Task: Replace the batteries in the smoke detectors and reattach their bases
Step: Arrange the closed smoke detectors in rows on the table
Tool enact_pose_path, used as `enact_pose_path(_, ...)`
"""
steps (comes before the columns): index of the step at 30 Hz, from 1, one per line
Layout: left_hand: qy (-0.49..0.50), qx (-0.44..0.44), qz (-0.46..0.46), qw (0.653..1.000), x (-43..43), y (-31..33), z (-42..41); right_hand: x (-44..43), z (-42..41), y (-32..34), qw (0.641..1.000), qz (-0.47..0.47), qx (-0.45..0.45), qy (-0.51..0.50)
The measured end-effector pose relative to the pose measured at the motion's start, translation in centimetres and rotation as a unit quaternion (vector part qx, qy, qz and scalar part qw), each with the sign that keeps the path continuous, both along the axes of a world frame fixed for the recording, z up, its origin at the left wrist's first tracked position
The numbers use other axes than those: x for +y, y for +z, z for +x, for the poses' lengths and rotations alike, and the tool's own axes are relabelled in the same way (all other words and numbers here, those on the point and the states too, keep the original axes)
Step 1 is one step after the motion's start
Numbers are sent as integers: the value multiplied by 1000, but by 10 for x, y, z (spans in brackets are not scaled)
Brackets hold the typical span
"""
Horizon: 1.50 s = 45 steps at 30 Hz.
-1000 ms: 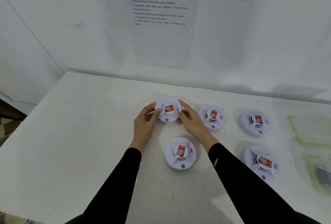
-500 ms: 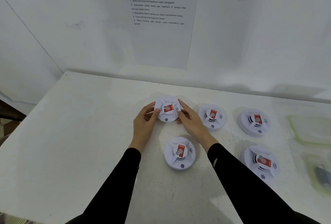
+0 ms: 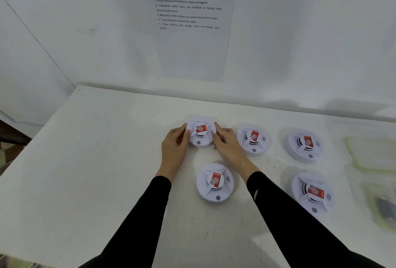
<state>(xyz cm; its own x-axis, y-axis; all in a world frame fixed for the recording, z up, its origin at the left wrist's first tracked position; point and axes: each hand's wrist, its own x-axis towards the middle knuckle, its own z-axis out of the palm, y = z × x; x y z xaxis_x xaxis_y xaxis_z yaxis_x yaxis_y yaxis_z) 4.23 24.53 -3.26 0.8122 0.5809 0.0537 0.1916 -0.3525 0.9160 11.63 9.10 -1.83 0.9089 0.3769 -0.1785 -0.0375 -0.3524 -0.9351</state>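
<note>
Smoke detectors: 5 white, red labels, print unreadable; held detector (image 3: 201, 131) far centre of counter (image 3: 85, 160). Left hand (image 3: 174, 146) and right hand (image 3: 227, 146) grasp its sides. Wall sheet (image 3: 188, 10) headed "2654", 5 numbered steps. Counter's left half bare.

Left hand (image 3: 174, 146) and right hand (image 3: 227, 145) gripping far-left smoke detector (image 3: 201, 131) on white table (image 3: 85, 160); four other detectors nearby.

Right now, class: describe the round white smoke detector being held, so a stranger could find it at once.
On the white table, three round white smoke detectors form the far row. The held smoke detector is leftmost there. Only it is gripped, between the left hand and right hand.
</note>
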Motion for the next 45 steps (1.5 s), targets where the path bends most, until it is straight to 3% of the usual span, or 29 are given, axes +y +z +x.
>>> enact_pose_path(5,4,29,46,999,-5,1,1,1,1,-1,1000,-16,-3,3)
enact_pose_path(12,-6,44,-27,999,-8,21,-13,-7,-8,13,999,-7,36,5)
enact_pose_path(16,-11,56,-14,998,-28,20,-56,-40,-38,26,999,-27,20,29)
enact_pose_path(19,-21,85,12,996,-45,8,-87,-66,-71,21,998,-58,-1,32)
enact_pose_path(25,-50,120,69,989,-77,6,-111,-90,-112,9,972,-213,-82,60)
enact_pose_path(34,-115,35,-91,989,-112,22,-101,-128,-125,-2,993,-97,-72,-10)
enact_pose_path(45,-106,27,-108,988,-131,14,-96,-141,-121,-10,996,-37,-69,-30)
